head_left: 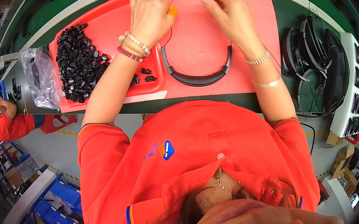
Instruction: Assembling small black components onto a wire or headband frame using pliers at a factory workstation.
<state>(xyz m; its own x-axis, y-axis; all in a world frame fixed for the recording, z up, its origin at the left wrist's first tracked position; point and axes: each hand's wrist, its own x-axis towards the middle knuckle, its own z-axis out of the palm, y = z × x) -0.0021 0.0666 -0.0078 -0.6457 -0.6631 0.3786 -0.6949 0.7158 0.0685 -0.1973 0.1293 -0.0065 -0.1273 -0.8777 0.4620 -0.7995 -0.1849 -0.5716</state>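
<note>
A black headset headband [200, 80] lies in a U shape on the pink foam mat, its curve toward me and thin wires running from its ends. Over the seam between tray and mat, my left hand [148, 17] is closed around a small orange thing [171, 11], most of it hidden by the fingers. My right hand [231, 14] is above the mat's right half, thumb and fingers drawn together. A thin dark wire shows by its fingertips; what they pinch is too small to make out.
A red tray [106, 27] at left holds a heap of small black plastic parts [77, 62]. Left of it lies a clear plastic bag [41, 77]. More black headbands [310, 46] with loose wires lie at right, beside a white rack [351, 86] of black pieces. Another person [10, 123] sits far left.
</note>
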